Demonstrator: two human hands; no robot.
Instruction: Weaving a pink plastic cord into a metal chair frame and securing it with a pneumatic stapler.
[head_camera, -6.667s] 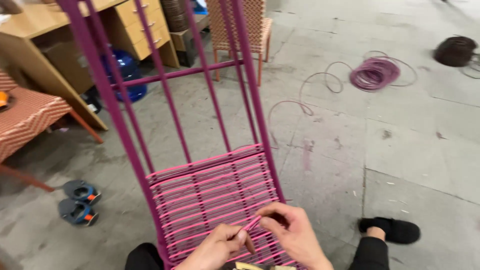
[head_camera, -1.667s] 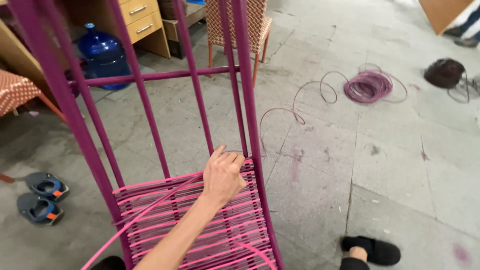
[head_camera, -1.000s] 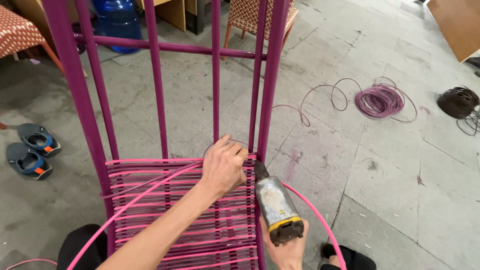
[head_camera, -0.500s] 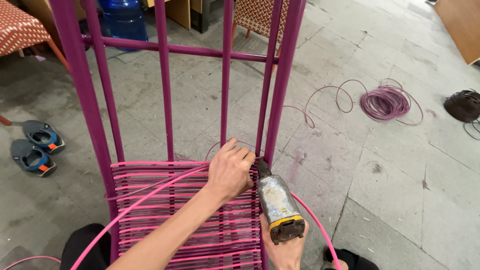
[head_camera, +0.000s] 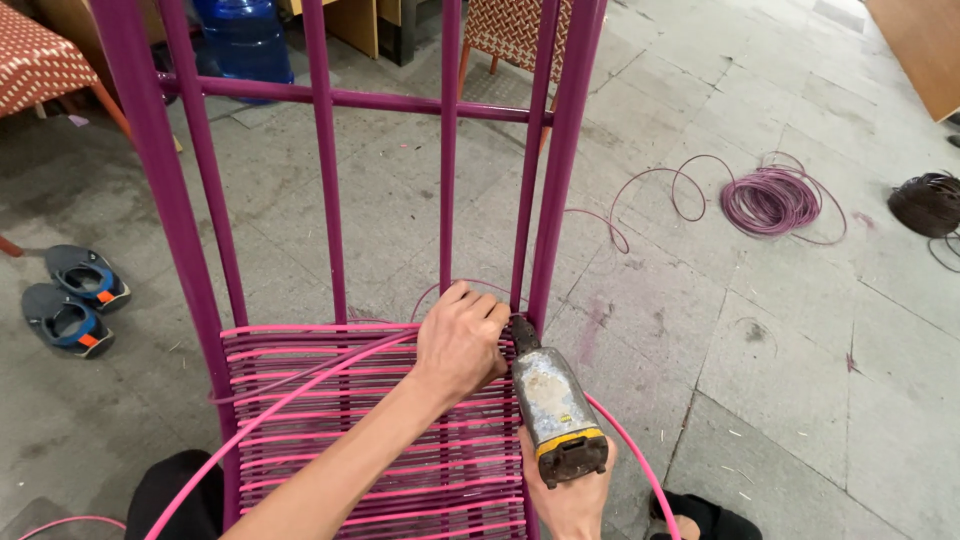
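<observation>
The left hand (head_camera: 462, 342) is closed, fingers curled over the top pink cord rows (head_camera: 370, 420) woven across the purple metal chair frame (head_camera: 330, 180), next to the right upright. The right hand (head_camera: 570, 495) is wrapped around the lower end of a worn metal tool (head_camera: 550, 400), whose tip meets the frame just beside the left fingers. A purple cord coil (head_camera: 775, 200) lies well apart on the floor (head_camera: 800, 380).

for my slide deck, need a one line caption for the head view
Left hand presses pink cord against a magenta metal chair frame while the right hand aims a worn handheld tool at it.
</observation>
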